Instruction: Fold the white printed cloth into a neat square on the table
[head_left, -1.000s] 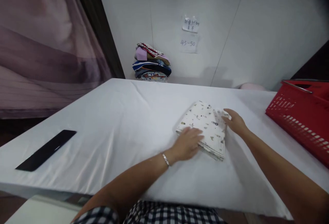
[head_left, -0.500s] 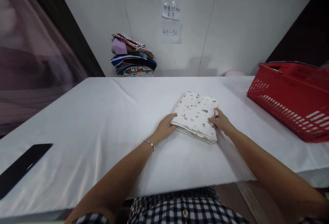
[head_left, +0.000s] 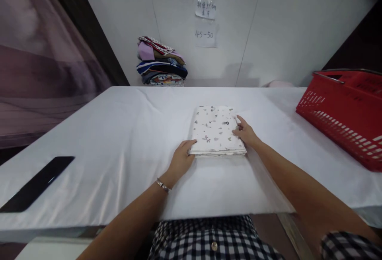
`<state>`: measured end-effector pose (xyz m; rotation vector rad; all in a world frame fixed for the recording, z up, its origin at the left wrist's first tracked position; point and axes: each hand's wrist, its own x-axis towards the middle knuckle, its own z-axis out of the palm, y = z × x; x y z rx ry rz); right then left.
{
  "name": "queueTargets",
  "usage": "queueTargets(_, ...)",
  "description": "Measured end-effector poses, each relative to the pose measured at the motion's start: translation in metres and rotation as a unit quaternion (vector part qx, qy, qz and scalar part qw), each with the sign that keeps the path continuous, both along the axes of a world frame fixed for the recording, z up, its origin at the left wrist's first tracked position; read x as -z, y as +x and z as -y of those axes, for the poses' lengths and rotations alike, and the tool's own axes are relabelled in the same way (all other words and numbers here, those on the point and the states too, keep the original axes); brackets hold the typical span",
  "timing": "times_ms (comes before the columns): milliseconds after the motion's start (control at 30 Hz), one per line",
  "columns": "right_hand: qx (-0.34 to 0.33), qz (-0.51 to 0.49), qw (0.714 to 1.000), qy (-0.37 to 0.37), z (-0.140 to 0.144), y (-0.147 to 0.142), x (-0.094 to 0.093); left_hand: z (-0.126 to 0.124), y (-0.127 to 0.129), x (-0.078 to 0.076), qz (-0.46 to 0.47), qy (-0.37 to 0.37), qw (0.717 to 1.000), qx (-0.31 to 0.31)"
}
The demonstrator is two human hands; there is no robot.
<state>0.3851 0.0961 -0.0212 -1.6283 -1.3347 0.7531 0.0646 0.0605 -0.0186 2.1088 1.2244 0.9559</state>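
A white cloth point(head_left: 215, 130) with small printed motifs lies folded in a thick, squarish bundle on the table. My left hand point(head_left: 182, 155) grips its near left corner, thumb and fingers at the edge. On the opposite side my right hand point(head_left: 246, 131) pinches the right edge, with the thumb on top and the fingers along the side. Part of the fingers of each hand is hidden by the cloth. A bracelet point(head_left: 163, 185) is round my left wrist.
White fabric covers the table point(head_left: 134, 132). A red basket point(head_left: 346, 112) stands at the right, and a black flat object point(head_left: 37, 184) lies at the left. Beyond the far edge is a stack of folded fabrics point(head_left: 162, 63). Paper signs point(head_left: 205, 33) hang on the wall.
The folded cloth has turned so its near edge lies roughly parallel to the table's front edge. It has shifted slightly left, both hands still on it. The camera view has moved a little.
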Motion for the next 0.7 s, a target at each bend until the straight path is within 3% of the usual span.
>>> queueTargets(167, -0.005, 0.02, 1.0, -0.008, -0.012, -0.004, -0.002, 0.014, -0.003, 0.002, -0.068, -0.022, 0.997, -0.027)
queueTargets(333, 0.056, 0.087, 0.99, 0.099, 0.04, -0.008, -0.023, 0.019, -0.005, -0.008, -0.076, 0.047, 0.996, -0.024)
queueTargets(467, -0.07, 0.134, 0.978, 0.144, 0.08, -0.028, -0.036, 0.018, 0.002, -0.018, -0.067, 0.124, 0.99, 0.013)
queueTargets(567, -0.158, 0.235, 0.942, 0.182, 0.088, -0.038, -0.036, 0.013, 0.015, -0.025, -0.097, 0.14, 0.985, 0.042)
queueTargets(700, -0.184, 0.335, 0.902, 0.201, 0.084, -0.041, -0.029, 0.007, 0.026, -0.029, -0.136, 0.135, 0.98, 0.056)
